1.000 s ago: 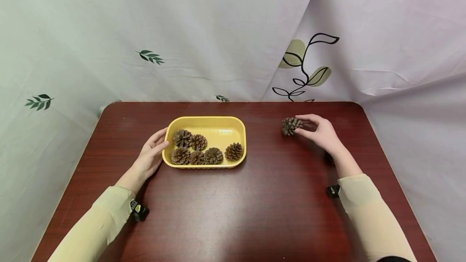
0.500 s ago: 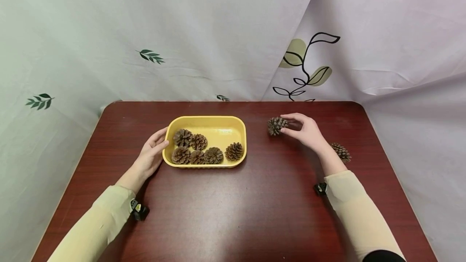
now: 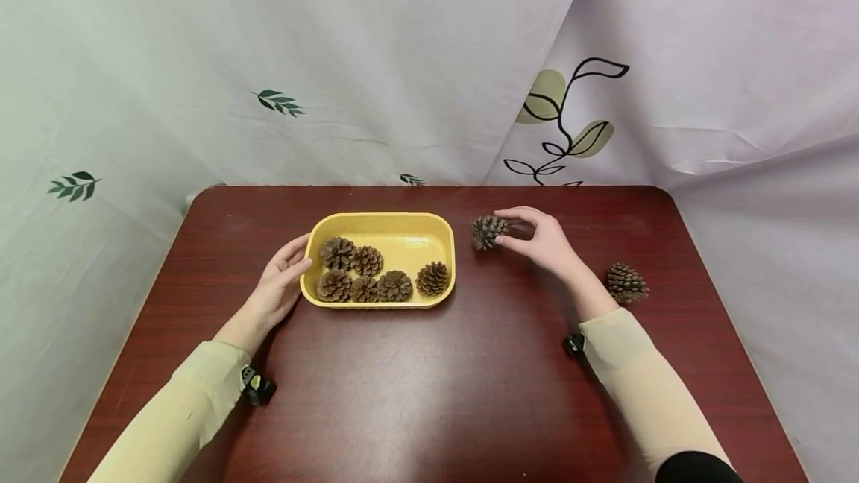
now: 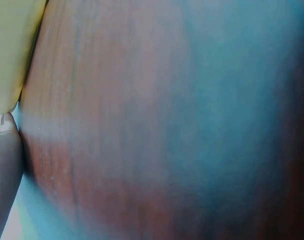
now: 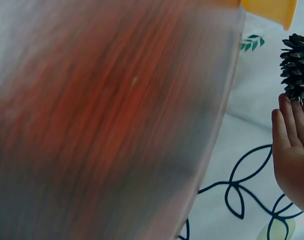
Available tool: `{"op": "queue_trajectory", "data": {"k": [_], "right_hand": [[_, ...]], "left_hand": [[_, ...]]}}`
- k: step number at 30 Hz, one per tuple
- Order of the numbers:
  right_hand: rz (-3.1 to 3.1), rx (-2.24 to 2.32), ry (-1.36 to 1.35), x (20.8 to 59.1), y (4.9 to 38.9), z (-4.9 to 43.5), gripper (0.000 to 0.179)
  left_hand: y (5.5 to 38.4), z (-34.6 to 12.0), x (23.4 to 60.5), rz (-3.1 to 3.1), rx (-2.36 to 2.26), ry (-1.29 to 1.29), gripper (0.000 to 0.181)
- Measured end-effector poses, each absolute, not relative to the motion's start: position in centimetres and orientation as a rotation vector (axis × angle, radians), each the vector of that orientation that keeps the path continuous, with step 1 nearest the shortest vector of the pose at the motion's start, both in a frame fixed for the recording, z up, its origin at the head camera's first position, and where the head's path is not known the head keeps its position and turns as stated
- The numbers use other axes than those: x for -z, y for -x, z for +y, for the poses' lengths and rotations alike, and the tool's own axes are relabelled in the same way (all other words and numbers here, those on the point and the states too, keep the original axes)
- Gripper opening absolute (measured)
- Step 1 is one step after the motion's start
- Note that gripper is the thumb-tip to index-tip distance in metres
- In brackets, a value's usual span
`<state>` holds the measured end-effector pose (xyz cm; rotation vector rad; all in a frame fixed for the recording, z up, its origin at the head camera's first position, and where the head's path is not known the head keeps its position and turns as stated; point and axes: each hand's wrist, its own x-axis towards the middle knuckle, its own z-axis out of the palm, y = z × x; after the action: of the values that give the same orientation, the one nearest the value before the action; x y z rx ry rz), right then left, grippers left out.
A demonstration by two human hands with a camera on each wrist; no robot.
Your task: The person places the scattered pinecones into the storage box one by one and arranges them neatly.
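Note:
A yellow plastic tub (image 3: 409, 244) with several brown pine cones (image 3: 394, 286) in it stands toward the back of the table. My left hand (image 3: 278, 285) grips its left end, thumb over the rim and fingers along the outer wall. In the left wrist view the tub's side (image 4: 11, 50) shows at the upper left, above part of the hand (image 4: 4, 150). My right hand (image 3: 537, 242) pinches a pine cone (image 3: 488, 232) between thumb and fingertips, a short way right of the tub. The right wrist view shows this pine cone (image 5: 297, 67) at the fingertips.
Another pine cone (image 3: 627, 283) lies on the dark red table (image 3: 403, 393) at the right, beside my right forearm. A pale cloth (image 3: 376, 95) printed with leaves hangs behind the table's back edge and down both sides.
My right hand has carried its pine cone leftward, closer to the tub. The pine cone at the right has come out from behind that forearm. My left hand and the tub stay put.

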<state>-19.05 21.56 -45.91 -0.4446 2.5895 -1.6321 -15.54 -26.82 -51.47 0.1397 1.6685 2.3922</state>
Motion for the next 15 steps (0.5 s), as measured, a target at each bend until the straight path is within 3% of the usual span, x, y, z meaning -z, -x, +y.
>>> {"op": "queue_trajectory", "data": {"k": [15], "right_hand": [[2.611, 1.636, 0.601, 45.0, 19.3, 18.4, 0.046]], "left_hand": [[15.6, -26.8, 51.5, 1.659, -2.394, -0.142, 0.046]]}}
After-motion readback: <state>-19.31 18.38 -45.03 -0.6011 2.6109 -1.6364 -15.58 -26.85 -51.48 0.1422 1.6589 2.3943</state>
